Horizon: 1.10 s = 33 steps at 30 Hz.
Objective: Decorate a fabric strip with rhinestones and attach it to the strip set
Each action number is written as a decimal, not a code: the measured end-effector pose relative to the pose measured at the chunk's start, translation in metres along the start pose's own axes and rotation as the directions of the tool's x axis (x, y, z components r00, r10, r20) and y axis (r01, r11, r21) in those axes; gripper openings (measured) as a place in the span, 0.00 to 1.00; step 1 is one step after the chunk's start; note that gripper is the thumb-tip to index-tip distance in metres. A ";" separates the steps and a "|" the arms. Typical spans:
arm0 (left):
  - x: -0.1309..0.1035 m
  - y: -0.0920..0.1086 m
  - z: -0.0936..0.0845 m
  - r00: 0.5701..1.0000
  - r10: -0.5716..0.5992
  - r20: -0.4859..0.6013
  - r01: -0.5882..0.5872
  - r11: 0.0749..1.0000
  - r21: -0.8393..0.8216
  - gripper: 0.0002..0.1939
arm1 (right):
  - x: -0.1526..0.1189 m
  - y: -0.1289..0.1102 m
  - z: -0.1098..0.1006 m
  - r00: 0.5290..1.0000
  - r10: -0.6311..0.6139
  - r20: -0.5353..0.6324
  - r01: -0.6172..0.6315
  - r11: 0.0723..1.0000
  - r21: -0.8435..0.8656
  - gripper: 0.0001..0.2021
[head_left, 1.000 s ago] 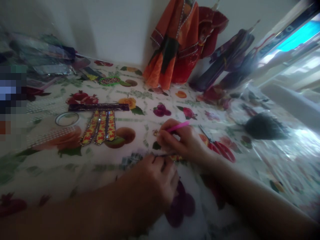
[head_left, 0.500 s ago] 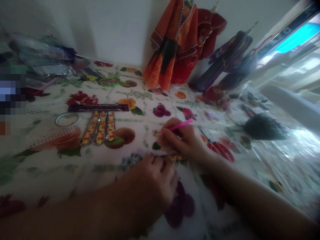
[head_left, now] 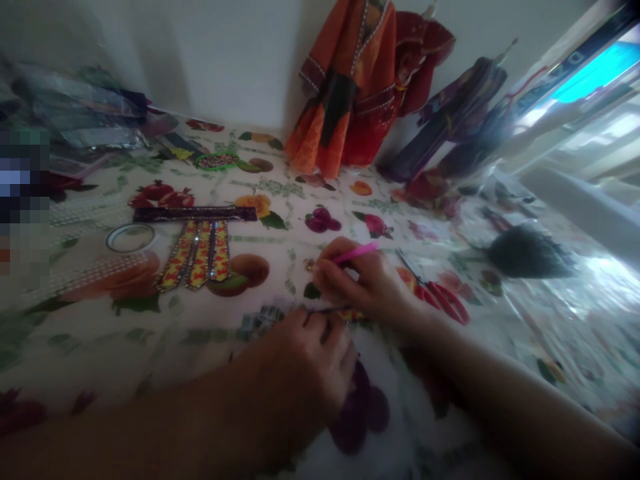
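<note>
My right hand (head_left: pixel 363 280) pinches a slim bright pink stick (head_left: pixel 357 253), pen-like in shape; its tip is hidden by the fingers. Just below it, my left hand (head_left: pixel 317 353) is curled, fingers closed on a narrow patterned strip (head_left: pixel 353 314) with a dark edge. Most of that strip lies hidden under both hands. A few small gold-coloured bits (head_left: pixel 310 265) show beside my right fingertips. To the left lie several similar yellow-and-red strips (head_left: pixel 200 257) with sparkling edges, below a dark purple band (head_left: pixel 195 214).
Red-handled scissors (head_left: pixel 443 300) lie right of my right hand. A roll of tape (head_left: pixel 131 238) and a green-rimmed dish of beads (head_left: pixel 218 161) sit on the fruit-print tablecloth (head_left: pixel 280 413). Small orange and red garments (head_left: pixel 345 100) stand against the wall. A dark bundle (head_left: pixel 530 252) lies right.
The pink stick has tipped slightly lower and to the left in my right hand. My left hand stays in place on the strip. The view has shifted a little.
</note>
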<state>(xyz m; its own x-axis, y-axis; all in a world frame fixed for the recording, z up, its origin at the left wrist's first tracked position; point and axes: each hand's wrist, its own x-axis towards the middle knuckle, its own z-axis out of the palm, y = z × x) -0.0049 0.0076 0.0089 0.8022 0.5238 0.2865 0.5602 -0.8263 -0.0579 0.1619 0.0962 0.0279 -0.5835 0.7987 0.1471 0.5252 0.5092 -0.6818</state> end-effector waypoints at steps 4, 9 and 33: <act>-0.001 0.001 0.005 0.999 -0.005 -0.050 0.005 1.000 -0.006 0.15 | -0.001 0.002 0.001 0.999 0.033 -0.010 -0.032 0.995 0.093 0.07; -0.001 0.002 0.004 0.999 -0.006 -0.035 0.006 1.000 -0.006 0.14 | -0.002 0.003 0.001 0.998 0.058 -0.015 -0.055 0.987 0.150 0.07; -0.001 0.003 0.009 0.998 -0.013 -0.063 0.013 1.000 0.009 0.15 | 0.003 0.002 0.000 0.999 -0.004 -0.034 0.002 0.999 -0.041 0.07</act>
<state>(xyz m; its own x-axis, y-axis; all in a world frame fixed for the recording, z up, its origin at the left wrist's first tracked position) -0.0023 0.0059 -0.0002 0.7805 0.5199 0.3473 0.5725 -0.8175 -0.0629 0.1607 0.0991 0.0270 -0.5639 0.8073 0.1741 0.5488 0.5238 -0.6515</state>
